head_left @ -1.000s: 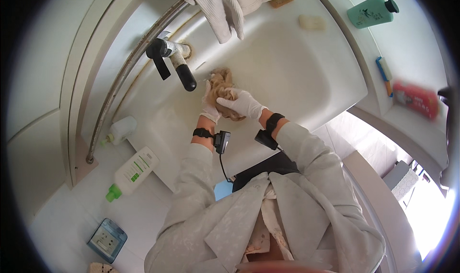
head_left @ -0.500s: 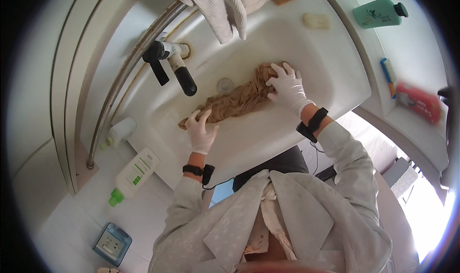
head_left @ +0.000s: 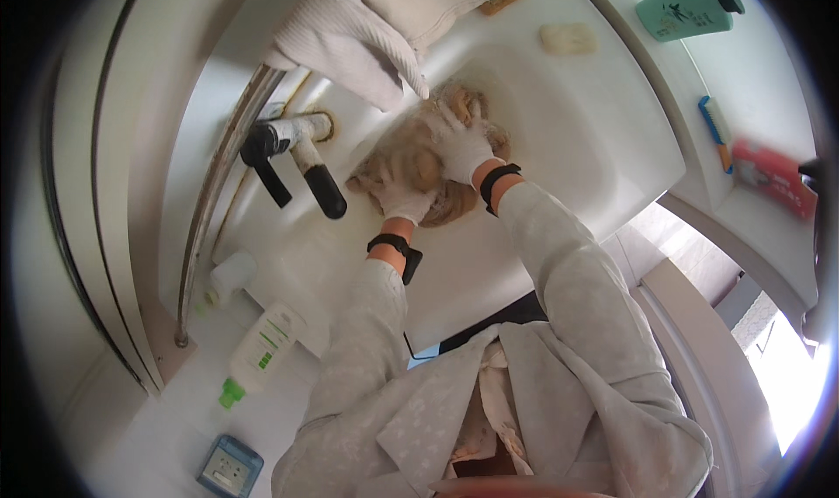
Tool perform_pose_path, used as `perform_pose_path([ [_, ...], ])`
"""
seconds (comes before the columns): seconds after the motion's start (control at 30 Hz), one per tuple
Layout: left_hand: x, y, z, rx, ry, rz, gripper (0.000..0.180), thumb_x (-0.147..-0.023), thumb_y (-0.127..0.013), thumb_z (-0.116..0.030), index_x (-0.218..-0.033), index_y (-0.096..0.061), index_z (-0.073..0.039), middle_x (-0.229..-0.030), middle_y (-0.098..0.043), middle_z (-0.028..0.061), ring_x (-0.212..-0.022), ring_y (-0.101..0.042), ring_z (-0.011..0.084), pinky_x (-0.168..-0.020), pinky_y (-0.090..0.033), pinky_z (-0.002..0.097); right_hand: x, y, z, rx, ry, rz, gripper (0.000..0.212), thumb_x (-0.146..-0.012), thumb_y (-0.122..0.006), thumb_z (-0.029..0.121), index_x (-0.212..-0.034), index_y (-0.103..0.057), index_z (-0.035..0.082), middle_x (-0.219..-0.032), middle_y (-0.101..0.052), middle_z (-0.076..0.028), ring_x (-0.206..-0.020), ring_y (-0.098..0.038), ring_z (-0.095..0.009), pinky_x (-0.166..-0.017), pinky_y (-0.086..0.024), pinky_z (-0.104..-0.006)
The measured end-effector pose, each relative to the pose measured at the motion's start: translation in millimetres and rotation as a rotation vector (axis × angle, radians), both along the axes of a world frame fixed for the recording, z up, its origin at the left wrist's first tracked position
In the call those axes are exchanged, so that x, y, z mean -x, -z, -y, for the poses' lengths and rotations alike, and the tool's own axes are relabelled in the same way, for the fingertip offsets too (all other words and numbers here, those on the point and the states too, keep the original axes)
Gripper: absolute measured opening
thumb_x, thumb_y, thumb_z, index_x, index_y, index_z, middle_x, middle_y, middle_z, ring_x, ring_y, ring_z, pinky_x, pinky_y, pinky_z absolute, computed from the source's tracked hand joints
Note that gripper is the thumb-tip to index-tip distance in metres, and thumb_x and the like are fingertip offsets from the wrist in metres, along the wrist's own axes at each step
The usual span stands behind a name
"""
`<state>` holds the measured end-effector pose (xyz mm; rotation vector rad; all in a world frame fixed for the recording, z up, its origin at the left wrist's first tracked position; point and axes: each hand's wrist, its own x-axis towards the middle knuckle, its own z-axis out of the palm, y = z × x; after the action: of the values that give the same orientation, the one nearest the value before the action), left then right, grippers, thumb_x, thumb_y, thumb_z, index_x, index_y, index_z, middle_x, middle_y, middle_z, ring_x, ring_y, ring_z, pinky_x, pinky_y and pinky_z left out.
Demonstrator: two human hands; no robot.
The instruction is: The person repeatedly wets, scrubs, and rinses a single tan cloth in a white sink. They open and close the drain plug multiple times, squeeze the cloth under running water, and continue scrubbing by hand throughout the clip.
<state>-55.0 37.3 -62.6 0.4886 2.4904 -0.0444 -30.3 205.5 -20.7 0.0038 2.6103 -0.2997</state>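
Note:
A wet brown cloth [head_left: 454, 202] lies bunched in shallow rippling water in the white sink [head_left: 603, 161]. Both of my hands wear thin white gloves. My right hand [head_left: 461, 148] presses flat on the cloth's far part, its fingers spread. On the near left part rests my left hand [head_left: 405, 201], fingers stretched forward. Its fingertips are blurred by the water. Neither hand visibly grips the fabric. Splashing water hides some of the cloth's folds.
A faucet [head_left: 306, 157] juts over the sink's left side. A light ribbed cloth [head_left: 350, 48] hangs over the far edge. Bar soap [head_left: 568, 39] sits on the rim. A green bottle [head_left: 686, 10], a brush [head_left: 715, 133] and a red package [head_left: 773, 176] line the right ledge; a white bottle [head_left: 262, 349] is left.
Both hands have moved forward and closer together. The brown cloth has gone from a long twisted roll to a spread, bunched heap in stirred water.

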Motion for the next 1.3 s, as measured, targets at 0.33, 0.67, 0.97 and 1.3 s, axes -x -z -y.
perform_pose_path([
  [0.33,4,-41,92,0.001,-0.059,-0.038,0.082,-0.072,-0.079,-0.030,-0.144,-0.040,-0.024,-0.134,-0.049,0.0124,-0.120,-0.049,0.0347,-0.097,-0.045,0.0467,-49,-36,-35,-0.140,-0.234,0.168,0.055,-0.086,-0.065,0.024,-0.139,-0.048,0.031,-0.153,-0.029,-0.001,-0.145,-0.020,-0.026,-0.103,-0.037,-0.0572],
  [0.67,-49,-67,151,-0.770,-0.868,0.331,0.044,-0.078,-0.070,-0.009,-0.119,-0.057,-0.003,-0.106,-0.063,0.0086,-0.095,-0.061,0.0230,-0.085,-0.050,0.0362,-80,-73,-76,0.068,0.294,0.119,0.025,-0.083,-0.060,0.012,-0.106,-0.068,0.016,-0.113,-0.066,-0.008,-0.110,-0.061,-0.029,-0.092,-0.049,-0.0438],
  [0.97,-40,-279,89,-1.402,-0.862,0.371,0.045,-0.085,-0.069,-0.012,-0.123,-0.051,0.005,-0.113,-0.060,0.0121,-0.102,-0.060,0.0222,-0.091,-0.050,0.0372,-114,-79,-63,0.495,0.568,-0.144,0.030,-0.079,-0.064,0.022,-0.108,-0.069,0.015,-0.105,-0.070,-0.011,-0.099,-0.065,-0.031,-0.087,-0.051,-0.0394],
  [1.3,-57,-371,63,-1.732,-0.599,0.187,0.091,-0.072,-0.082,-0.027,-0.140,-0.032,0.007,-0.130,-0.050,0.0227,-0.121,-0.054,0.0348,-0.101,-0.048,0.0467,-71,-79,48,0.852,0.309,-0.476,0.043,-0.081,-0.068,0.025,-0.121,-0.063,0.012,-0.102,-0.068,-0.016,-0.099,-0.064,-0.034,-0.088,-0.050,-0.0435],
])
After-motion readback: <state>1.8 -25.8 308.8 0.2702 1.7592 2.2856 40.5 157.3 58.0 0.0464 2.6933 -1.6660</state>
